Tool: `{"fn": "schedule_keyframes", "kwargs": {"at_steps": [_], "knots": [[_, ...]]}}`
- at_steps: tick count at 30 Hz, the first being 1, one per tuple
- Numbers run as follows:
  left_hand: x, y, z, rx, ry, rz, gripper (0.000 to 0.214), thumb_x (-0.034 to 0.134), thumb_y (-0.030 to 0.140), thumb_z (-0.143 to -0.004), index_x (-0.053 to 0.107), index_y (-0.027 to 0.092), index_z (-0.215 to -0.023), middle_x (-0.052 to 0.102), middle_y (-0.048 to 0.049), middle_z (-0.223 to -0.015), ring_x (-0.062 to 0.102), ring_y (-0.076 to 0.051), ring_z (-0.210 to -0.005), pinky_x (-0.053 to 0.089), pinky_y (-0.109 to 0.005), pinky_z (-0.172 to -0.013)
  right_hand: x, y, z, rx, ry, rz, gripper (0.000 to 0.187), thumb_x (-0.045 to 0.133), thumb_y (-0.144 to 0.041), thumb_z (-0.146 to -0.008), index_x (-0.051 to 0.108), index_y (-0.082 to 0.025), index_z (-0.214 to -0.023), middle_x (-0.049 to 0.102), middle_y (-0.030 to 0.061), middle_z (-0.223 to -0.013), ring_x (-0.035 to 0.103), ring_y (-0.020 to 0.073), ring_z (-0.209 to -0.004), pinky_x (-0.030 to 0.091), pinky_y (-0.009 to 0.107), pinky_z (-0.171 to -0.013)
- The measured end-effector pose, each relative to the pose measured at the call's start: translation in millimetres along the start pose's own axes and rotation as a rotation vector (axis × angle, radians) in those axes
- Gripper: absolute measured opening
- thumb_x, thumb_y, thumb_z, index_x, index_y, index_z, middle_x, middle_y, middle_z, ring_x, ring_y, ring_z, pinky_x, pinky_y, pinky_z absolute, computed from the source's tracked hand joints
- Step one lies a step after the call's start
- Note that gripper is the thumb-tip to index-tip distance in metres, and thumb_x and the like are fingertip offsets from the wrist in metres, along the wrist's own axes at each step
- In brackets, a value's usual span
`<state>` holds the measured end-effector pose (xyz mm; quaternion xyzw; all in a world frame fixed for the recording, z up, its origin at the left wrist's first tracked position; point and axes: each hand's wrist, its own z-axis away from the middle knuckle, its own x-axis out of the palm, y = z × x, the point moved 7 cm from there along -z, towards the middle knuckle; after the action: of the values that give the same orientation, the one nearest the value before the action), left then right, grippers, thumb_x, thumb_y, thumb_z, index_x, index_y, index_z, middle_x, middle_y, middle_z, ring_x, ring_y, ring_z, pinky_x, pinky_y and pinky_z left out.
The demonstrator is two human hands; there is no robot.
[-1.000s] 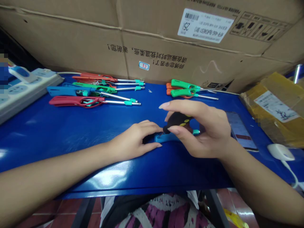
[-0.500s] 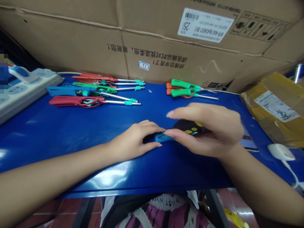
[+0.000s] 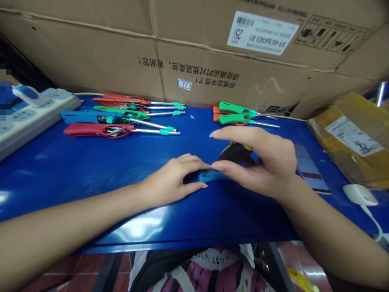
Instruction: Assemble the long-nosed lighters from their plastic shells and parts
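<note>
My left hand (image 3: 174, 178) lies on the blue table, its thumb and fingers closed around one end of a blue lighter (image 3: 209, 175) that rests flat. Over the lighter's other end, my right hand (image 3: 261, 158) is curled about a black-and-yellow tool handle (image 3: 235, 153). Its thumb and forefinger stand apart, and the thumb tip is close to my left fingertips. The handle's lower end and the rest of the lighter are hidden behind my right hand.
Several long-nosed lighters (image 3: 100, 129) lie at the back left, and green and orange ones (image 3: 234, 118) at the back centre. A power strip (image 3: 27, 117) is at far left. On the right are a phone (image 3: 310, 162), a white plug (image 3: 360, 194) and a taped parcel (image 3: 355, 138). A big carton (image 3: 115, 52) stands behind.
My right hand has shifted slightly left and up, and the black-and-yellow handle has turned and tilted in it. More of the phone shows. My left hand and the blue lighter stay put.
</note>
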<state>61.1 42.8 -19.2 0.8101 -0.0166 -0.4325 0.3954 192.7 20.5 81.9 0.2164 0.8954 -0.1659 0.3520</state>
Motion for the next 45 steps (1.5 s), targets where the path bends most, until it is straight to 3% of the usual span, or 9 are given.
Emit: {"fn": "schedule_keyframes", "kwargs": {"at_steps": [4,10,16,22,28,31,35,41,45], "knots": [[-0.4,0,0,-0.004,-0.001,0.019,0.033,0.072,0.027,-0.091,0.066,0.018,-0.122,0.070,-0.0074,-0.115,0.065,-0.023,-0.110,0.052,-0.036,-0.097,7,2,1,0.057,-0.107,-0.184,0.051,0.048,-0.023,-0.100,0.042,-0.022,-0.150,0.065,0.0064,-0.138,0.072,0.0193,-0.108,0.058,0.034,-0.092],[-0.9,1,0,-0.005,0.011,-0.009,0.023,0.071,0.025,-0.092,0.066,0.018,-0.113,0.070,-0.0060,-0.110,0.066,-0.022,-0.106,0.053,-0.035,-0.094,3,-4,0,-0.006,-0.031,-0.043,0.039,0.072,-0.034,-0.090,0.063,-0.025,-0.127,0.076,0.0010,-0.117,0.075,0.0180,-0.093,0.060,0.025,-0.080],[-0.4,0,0,-0.007,0.010,0.005,0.030,0.072,0.027,-0.091,0.066,0.019,-0.119,0.070,-0.0062,-0.111,0.065,-0.022,-0.106,0.054,-0.036,-0.095,5,-3,0,0.050,-0.129,-0.220,0.049,0.048,-0.020,-0.099,0.046,-0.022,-0.148,0.065,0.0060,-0.139,0.069,0.0202,-0.117,0.057,0.034,-0.099],[0.3,-1,-1,-0.025,0.003,-0.007,0.028,0.074,0.026,-0.090,0.068,0.021,-0.116,0.070,-0.0052,-0.110,0.065,-0.022,-0.105,0.054,-0.036,-0.095,-4,-3,-2,0.002,0.058,-0.076,0.025,0.075,-0.027,-0.088,0.068,-0.024,-0.112,0.078,0.0002,-0.101,0.074,0.0161,-0.082,0.062,0.026,-0.078],[-0.3,1,-1,-0.006,0.010,0.003,0.030,0.073,0.026,-0.090,0.067,0.018,-0.118,0.070,-0.0069,-0.112,0.065,-0.022,-0.107,0.054,-0.036,-0.096,5,-1,-3,0.068,-0.093,-0.161,0.046,0.046,-0.025,-0.102,0.046,-0.027,-0.148,0.066,0.0040,-0.138,0.070,0.0206,-0.112,0.059,0.037,-0.096],[-0.5,1,0,0.004,0.022,-0.001,0.027,0.073,0.025,-0.090,0.067,0.018,-0.116,0.070,-0.0066,-0.112,0.065,-0.022,-0.108,0.054,-0.036,-0.096,6,-2,-2,0.064,-0.099,-0.150,0.044,0.055,-0.026,-0.100,0.052,-0.027,-0.144,0.069,0.0033,-0.132,0.073,0.0185,-0.101,0.060,0.033,-0.090],[0.5,0,0,0.013,0.023,-0.020,0.029,0.073,0.026,-0.090,0.067,0.017,-0.117,0.070,-0.0060,-0.109,0.065,-0.022,-0.105,0.054,-0.035,-0.094,1,-2,-1,0.019,0.039,-0.062,0.034,0.073,-0.033,-0.091,0.065,-0.024,-0.123,0.076,0.0018,-0.112,0.074,0.0167,-0.088,0.061,0.028,-0.083],[0.6,-1,0,-0.020,0.020,0.018,0.032,0.074,0.027,-0.090,0.066,0.018,-0.120,0.069,-0.0071,-0.114,0.065,-0.023,-0.110,0.053,-0.037,-0.099,13,-1,0,0.086,-0.112,-0.224,0.046,0.047,-0.022,-0.101,0.044,-0.025,-0.147,0.062,0.0070,-0.140,0.066,0.0210,-0.121,0.057,0.037,-0.099],[1.0,-1,-1,-0.032,0.011,0.012,0.027,0.073,0.026,-0.091,0.067,0.020,-0.117,0.069,-0.0059,-0.112,0.065,-0.023,-0.109,0.053,-0.036,-0.096,11,-1,2,0.086,-0.059,-0.182,0.040,0.060,-0.025,-0.096,0.054,-0.029,-0.136,0.072,0.0030,-0.121,0.073,0.0184,-0.099,0.061,0.031,-0.086]]}}
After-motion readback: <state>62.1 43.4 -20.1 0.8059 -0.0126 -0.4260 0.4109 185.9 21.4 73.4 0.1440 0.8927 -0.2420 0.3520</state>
